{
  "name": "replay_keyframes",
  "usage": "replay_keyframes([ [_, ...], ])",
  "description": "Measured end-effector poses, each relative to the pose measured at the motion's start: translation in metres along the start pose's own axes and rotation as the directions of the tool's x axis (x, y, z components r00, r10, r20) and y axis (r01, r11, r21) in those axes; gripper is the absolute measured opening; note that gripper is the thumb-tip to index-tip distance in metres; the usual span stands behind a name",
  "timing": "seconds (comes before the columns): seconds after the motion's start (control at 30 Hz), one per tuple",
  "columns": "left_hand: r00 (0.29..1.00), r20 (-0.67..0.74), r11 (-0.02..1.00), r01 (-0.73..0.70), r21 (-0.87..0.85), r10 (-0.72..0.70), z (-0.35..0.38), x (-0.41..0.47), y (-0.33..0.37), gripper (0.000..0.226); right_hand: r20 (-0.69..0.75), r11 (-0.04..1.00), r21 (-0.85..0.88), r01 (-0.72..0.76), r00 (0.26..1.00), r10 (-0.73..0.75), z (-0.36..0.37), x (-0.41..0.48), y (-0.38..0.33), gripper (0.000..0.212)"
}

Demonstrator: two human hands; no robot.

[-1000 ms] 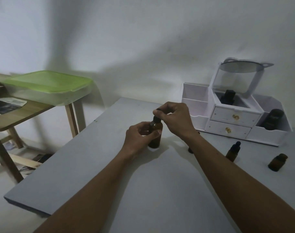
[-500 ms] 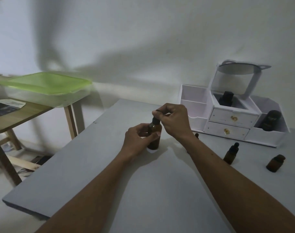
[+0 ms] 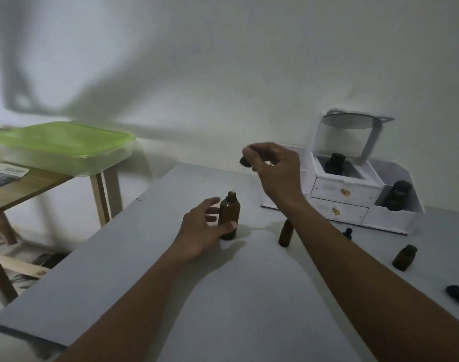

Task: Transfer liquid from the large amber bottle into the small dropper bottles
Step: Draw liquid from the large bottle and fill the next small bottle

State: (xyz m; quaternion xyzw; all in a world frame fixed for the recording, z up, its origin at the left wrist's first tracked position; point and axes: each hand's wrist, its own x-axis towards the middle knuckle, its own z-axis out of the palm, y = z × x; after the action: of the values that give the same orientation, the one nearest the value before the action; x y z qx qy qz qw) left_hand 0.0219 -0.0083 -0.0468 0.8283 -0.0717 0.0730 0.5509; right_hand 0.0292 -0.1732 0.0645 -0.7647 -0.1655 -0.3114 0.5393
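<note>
Nearest the camera, two bare forearms are reaching out over a grey table (image 3: 249, 296). At the near right edge, a black dropper cap (image 3: 457, 294) is lying on its side on the table. A little farther, a small amber bottle (image 3: 404, 258) is standing uncapped, well apart from the rest. Another small dropper bottle (image 3: 348, 233), black-topped, is peeking out from behind the right forearm, and a third small bottle (image 3: 286, 233) is standing upright just left of that forearm.

At mid-table the left hand (image 3: 202, 231) is resting beside the large amber bottle (image 3: 229, 219), which is standing upright with its neck open. The thumb is pressing against the bottle's lower front while the other fingers are spreading loosely behind it, so the grasp is light and partly open rather than wrapped around.

Above and to the right of the bottle, the right hand (image 3: 273, 168) is hovering in the air, thumb and forefinger pinching a small black cap (image 3: 244, 161); the remaining fingers are curling loosely.

Farther right, a white organizer (image 3: 354, 194) with two small drawers is sitting at the table's far edge, dark bottles standing in its open compartments, with a mirror tilting above it. Far left, a clear container with a green lid (image 3: 63, 138) is sitting on a wooden side table (image 3: 19, 194).
</note>
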Motion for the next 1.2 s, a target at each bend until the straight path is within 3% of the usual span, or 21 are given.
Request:
replay_keyframes([
  [0.07,0.997,-0.069,0.999,0.035,-0.001,-0.035,-0.006,-0.011,-0.001,0.072,-0.032,0.996,0.087,0.001,0.999,0.001,-0.011,0.008,-0.015,0.003],
  [0.17,0.987,-0.134,0.996,0.091,-0.017,-0.092,-0.008,-0.035,0.005,0.049,-0.09,0.979,0.201,-0.017,0.995,0.035,-0.038,0.018,-0.033,0.004],
  [0.33,0.989,0.127,0.996,0.085,-0.026,-0.081,0.028,-0.067,0.033,0.026,-0.126,0.969,0.236,-0.068,0.987,0.1,-0.097,0.025,-0.039,0.006],
  [0.53,0.9,0.429,0.996,0.085,-0.004,-0.075,0.117,-0.089,0.076,0.021,-0.151,0.984,0.126,-0.126,0.978,0.144,-0.175,0.006,-0.018,0.016],
  [0.67,0.877,0.48,0.987,0.09,-0.134,-0.015,0.18,-0.093,0.099,0.031,-0.202,0.985,0.007,-0.171,0.965,0.169,-0.226,-0.014,0.001,0.013],
  [0.87,0.907,0.42,0.98,0.062,-0.191,0.025,0.262,-0.075,0.127,0.06,-0.297,0.976,-0.079,-0.205,0.939,0.173,-0.288,-0.036,0.031,0.006],
  [1.0,0.932,0.361,0.986,0.033,-0.161,0.028,0.301,-0.055,0.139,0.075,-0.342,0.96,-0.163,-0.227,0.926,0.161,-0.315,-0.045,0.05,0.004],
  [1.2,0.945,0.322,0.995,-0.026,-0.1,0.057,0.327,-0.03,0.143,0.075,-0.366,0.949,-0.205,-0.239,0.918,0.152,-0.329,-0.053,0.067,0.008],
])
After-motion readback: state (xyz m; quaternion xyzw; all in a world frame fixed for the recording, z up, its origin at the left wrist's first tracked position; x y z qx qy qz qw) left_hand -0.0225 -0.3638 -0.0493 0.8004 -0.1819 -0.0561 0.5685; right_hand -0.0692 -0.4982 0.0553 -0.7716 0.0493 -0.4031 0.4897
